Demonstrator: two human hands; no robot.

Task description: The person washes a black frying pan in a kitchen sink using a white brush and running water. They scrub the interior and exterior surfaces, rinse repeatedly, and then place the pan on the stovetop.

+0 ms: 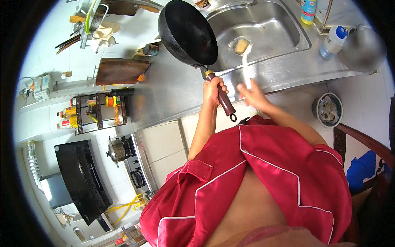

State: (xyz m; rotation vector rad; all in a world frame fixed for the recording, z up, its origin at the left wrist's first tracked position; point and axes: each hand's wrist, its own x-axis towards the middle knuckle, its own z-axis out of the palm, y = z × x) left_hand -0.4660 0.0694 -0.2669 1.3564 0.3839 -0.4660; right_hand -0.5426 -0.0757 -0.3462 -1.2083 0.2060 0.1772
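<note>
My left hand grips the dark brown handle of a black wok, which is tilted above the left edge of the stainless steel sink. To its right, my right hand holds a white, long-handled utensil, blurred, over the sink's front rim. The utensil's upper end lies close to a yellowish piece at the drain; I cannot tell whether they touch, nor what kind of utensil it is.
A wooden cutting board stands on the left, near a rack of bottles. Further along are a gas stove with a metal pot. On the right are a white bottle with a blue cap, a blurred round metal object and a waste bin.
</note>
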